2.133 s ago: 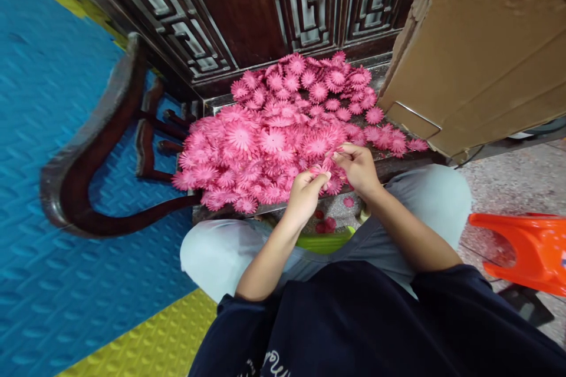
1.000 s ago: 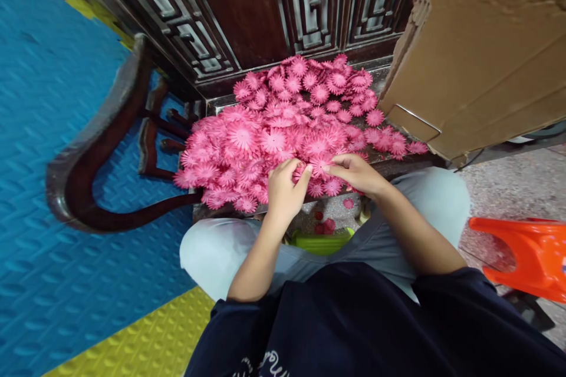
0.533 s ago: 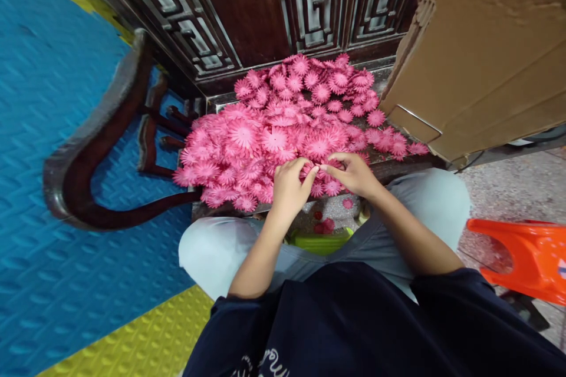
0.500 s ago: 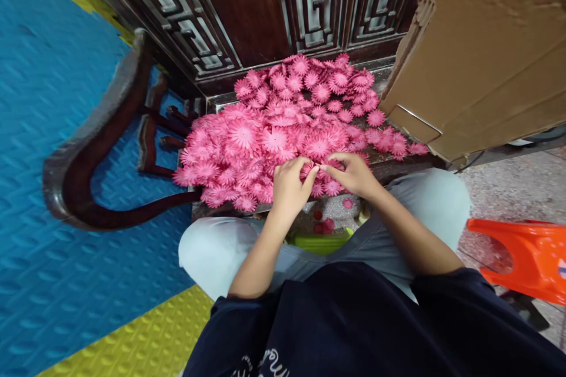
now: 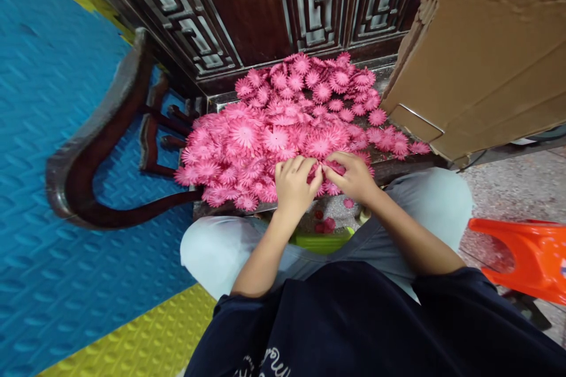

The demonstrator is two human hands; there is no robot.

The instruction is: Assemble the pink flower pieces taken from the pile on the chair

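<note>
Both hands meet at the near edge of the pile of pink paper flowers (image 5: 283,123) on the dark wooden seat (image 5: 384,168). The left hand (image 5: 292,185) and right hand (image 5: 351,175) have fingertips pinched together on one pink flower (image 5: 319,172) between them.

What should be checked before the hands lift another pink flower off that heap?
1. Both hands at the heap: ok; left hand and right hand meet at its near edge.
2. One flower singled out in the grip: cannot tell; fingers hide it.
3. Pink flowers within reach: ok.
4. Cardboard box apart from the hands: ok.
5. All flowers on the chair seat: not ok; a few flowers on the floor.
</note>
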